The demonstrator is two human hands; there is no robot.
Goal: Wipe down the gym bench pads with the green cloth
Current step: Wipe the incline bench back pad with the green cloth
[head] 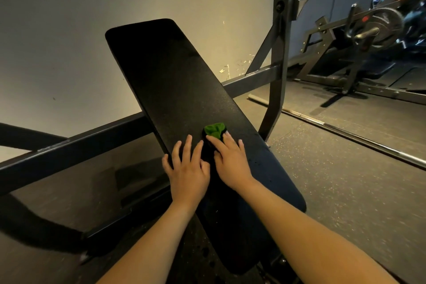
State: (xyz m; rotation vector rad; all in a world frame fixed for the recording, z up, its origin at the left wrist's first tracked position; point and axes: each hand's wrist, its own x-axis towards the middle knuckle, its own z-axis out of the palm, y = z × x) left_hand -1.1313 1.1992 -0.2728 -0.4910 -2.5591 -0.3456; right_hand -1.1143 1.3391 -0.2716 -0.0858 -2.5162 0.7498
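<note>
Beige wall [69, 30], speckled rubber floor [345, 191].

bench pad [175, 80]: black vinyl-like cover, fine grain, matt with weak sheen | green cloth [214, 130]: soft crumpled fabric, matt | rack frame [280, 57]: painted dark metal, semi-matt | barbell [359, 136] on floor: bare shiny metal | floor [345, 191]: speckled rubber, rough | wall [69, 30]: matt paint, chipped near the frame
</note>
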